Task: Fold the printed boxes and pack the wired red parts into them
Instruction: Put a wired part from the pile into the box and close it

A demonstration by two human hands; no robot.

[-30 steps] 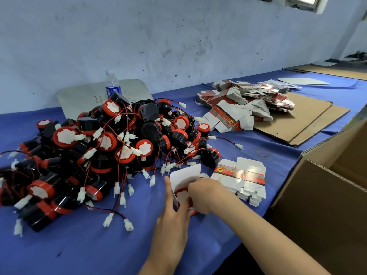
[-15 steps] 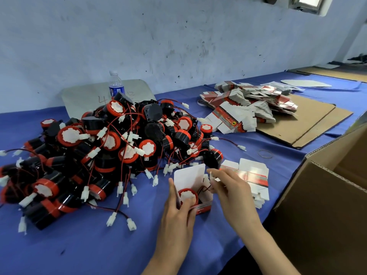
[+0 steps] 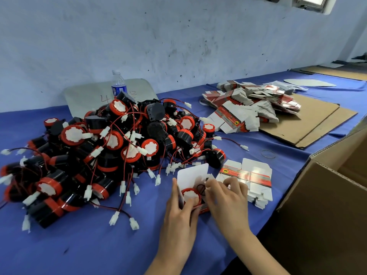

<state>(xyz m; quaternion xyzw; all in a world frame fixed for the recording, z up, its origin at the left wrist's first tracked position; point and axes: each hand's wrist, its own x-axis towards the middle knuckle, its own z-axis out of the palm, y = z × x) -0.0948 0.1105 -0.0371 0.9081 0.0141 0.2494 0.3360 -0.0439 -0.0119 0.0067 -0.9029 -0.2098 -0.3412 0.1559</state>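
Left hand (image 3: pixel 178 213) clamps thumb and fingers round the open printed box (image 3: pixel 191 175), its flap upright and the red part (image 3: pixel 189 195) seated inside. Right hand (image 3: pixel 228 197) curls its fingers at the box's mouth, and whether they pinch anything cannot be told. The pile (image 3: pixel 111 147) crowds in just behind the box, flat boxes (image 3: pixel 248 179) sit at its right edge, and bare blue cloth (image 3: pixel 79 245) lies to its left.

Parts heap (image 3: pixel 111 151) left — flat boxes (image 3: pixel 248 181) right, carton (image 3: pixel 321 211) far right.

The scene is lit softly and evenly, with brightness seen at a window (image 3: pixel 312 2) in the upper right corner. Only faint shadows are cast on the blue desk (image 3: pixel 79 245). The right hand (image 3: pixel 228 201) is smeared by motion blur. Edges are bent by the wide lens.
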